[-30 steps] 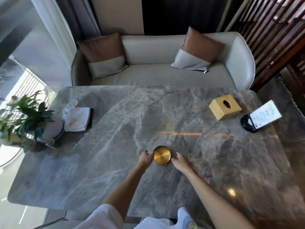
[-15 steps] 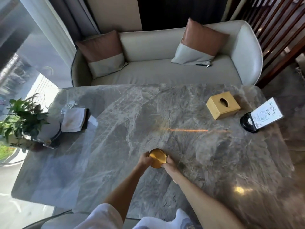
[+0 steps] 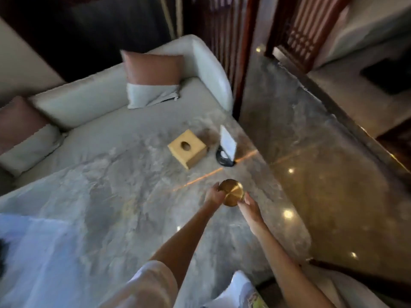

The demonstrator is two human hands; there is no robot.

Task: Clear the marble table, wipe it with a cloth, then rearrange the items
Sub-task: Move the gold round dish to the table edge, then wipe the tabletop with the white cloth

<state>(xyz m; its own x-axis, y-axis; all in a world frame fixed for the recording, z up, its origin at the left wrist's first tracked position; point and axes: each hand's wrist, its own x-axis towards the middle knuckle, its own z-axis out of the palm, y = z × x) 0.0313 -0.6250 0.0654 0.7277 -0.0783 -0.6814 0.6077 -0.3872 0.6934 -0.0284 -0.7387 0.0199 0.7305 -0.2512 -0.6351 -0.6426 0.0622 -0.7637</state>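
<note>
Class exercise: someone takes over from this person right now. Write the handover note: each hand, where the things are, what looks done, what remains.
Left hand: gripping the round gold container at its left side.
Right hand: fingers against the container's right side; grip unclear in the blur.
Container appears held above the marble table, near its right end.
Gold tissue box and card stand sit at the far right corner.
Done: cannot tell; no cloth in view.
Left: probably set the container down and finish the arrangement.
</note>
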